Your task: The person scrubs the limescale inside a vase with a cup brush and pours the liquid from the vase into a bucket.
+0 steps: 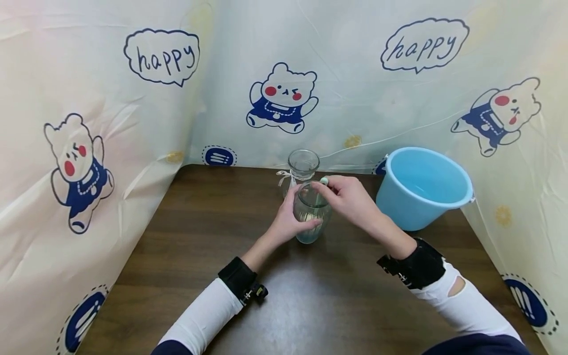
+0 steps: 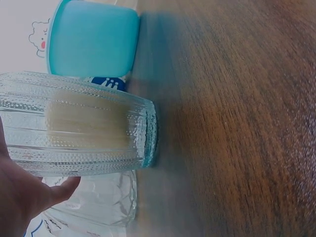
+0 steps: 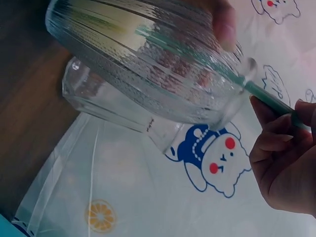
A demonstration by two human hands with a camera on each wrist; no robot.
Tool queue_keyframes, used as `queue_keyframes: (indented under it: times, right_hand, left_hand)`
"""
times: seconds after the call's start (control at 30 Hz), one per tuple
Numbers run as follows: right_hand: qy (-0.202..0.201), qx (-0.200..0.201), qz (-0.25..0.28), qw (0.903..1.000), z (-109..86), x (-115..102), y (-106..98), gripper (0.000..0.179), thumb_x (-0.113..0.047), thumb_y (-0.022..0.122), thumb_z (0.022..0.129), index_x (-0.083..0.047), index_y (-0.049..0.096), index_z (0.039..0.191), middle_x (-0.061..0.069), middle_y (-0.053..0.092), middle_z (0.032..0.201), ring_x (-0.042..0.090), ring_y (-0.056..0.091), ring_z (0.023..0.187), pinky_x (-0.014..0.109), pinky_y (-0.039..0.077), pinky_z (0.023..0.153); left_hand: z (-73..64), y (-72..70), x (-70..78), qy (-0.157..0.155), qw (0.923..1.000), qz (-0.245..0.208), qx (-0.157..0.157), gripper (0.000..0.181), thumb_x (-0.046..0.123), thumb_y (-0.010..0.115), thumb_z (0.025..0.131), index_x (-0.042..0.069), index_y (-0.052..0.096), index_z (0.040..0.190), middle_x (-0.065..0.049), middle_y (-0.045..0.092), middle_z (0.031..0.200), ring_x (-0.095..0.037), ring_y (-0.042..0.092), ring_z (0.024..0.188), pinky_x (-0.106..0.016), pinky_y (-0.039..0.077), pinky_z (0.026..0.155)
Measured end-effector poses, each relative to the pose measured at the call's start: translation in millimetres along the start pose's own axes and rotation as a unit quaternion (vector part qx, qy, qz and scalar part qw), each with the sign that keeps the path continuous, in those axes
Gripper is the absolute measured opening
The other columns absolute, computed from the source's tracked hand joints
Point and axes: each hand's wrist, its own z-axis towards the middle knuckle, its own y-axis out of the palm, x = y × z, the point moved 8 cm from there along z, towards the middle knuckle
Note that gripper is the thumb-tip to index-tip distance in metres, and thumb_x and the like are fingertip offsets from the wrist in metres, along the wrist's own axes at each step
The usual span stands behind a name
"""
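Note:
A ribbed clear glass vase (image 1: 309, 235) is near the middle of the table. My left hand (image 1: 289, 217) grips it round the side, thumb across the front. With my right hand (image 1: 352, 199) I pinch the green handle (image 3: 269, 98) of a sponge bottle brush above the vase mouth. The handle runs down through the opening, and its pale yellow sponge head (image 2: 89, 121) shows through the glass, low inside the vase. Right behind stands a second clear glass vase (image 1: 303, 162) with a white string bow round its neck, partly hidden by the first vase and my left hand.
A light blue bucket (image 1: 410, 212) stands at the back right of the dark wooden table (image 1: 199, 236). Printed cloth (image 1: 346, 108) with bear drawings hangs behind and along both sides. Both wrists wear black camera straps.

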Motion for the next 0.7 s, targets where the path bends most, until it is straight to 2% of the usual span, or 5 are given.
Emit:
queue_keyframes:
  times: [0.1,0.3,0.4,0.57,0.7]
  right_hand:
    - [-0.02,0.009,-0.009,0.9997,-1.1,-3.7,-1.3,0.042,-0.043,0.053,0.097,-0.012,0.058,0.069,0.0,0.041,0.056,0.015,0.04,0.052,0.027,0.035,0.049]
    - [-0.019,0.079,0.011,0.9966,0.0,-8.0,-30.3,0.041,-0.044,0.051,0.098,-0.012,0.07,0.081,0.001,0.048,0.058,0.016,0.039,0.051,0.03,0.034,0.048]
    - [-0.015,0.06,0.013,0.998,-0.1,-6.1,-26.2,0.041,-0.044,0.05,0.099,-0.012,0.07,0.083,0.001,0.047,0.058,0.016,0.04,0.052,0.03,0.035,0.049]
    - [-0.044,0.013,-0.011,0.9989,-3.3,-5.5,-2.8,0.037,-0.039,0.053,0.098,-0.013,0.06,0.074,0.001,0.044,0.061,0.014,0.042,0.055,0.028,0.037,0.051]
    - [-0.068,0.033,-0.027,0.9967,-4.0,-9.7,-2.9,0.034,-0.035,0.057,0.097,-0.014,0.056,0.071,0.0,0.045,0.061,0.013,0.041,0.055,0.028,0.036,0.051]
  left_hand:
    - [-0.8,1.0,-0.9,-0.004,1.0,0.002,0.0,0.093,0.038,0.082,0.072,0.028,0.028,0.147,-0.007,0.044,0.142,-0.028,0.046,0.124,-0.052,0.043,0.098]
    - [-1.4,2.3,-1.1,-0.002,1.0,0.009,0.001,0.096,0.037,0.084,0.069,0.026,0.029,0.147,-0.004,0.047,0.14,-0.016,0.046,0.122,-0.047,0.043,0.099]
    - [-1.8,2.0,-0.4,0.002,1.0,0.006,0.002,0.096,0.036,0.085,0.069,0.026,0.03,0.147,-0.003,0.046,0.139,-0.015,0.046,0.122,-0.047,0.043,0.099]
    - [-1.6,1.4,1.7,0.003,1.0,0.003,-0.001,0.095,0.036,0.084,0.07,0.027,0.029,0.147,-0.002,0.045,0.14,-0.016,0.046,0.122,-0.048,0.043,0.099]
    - [-1.0,0.9,4.2,0.014,0.9999,-0.001,0.003,0.095,0.033,0.084,0.071,0.023,0.029,0.148,-0.005,0.046,0.14,-0.017,0.047,0.122,-0.046,0.043,0.099]
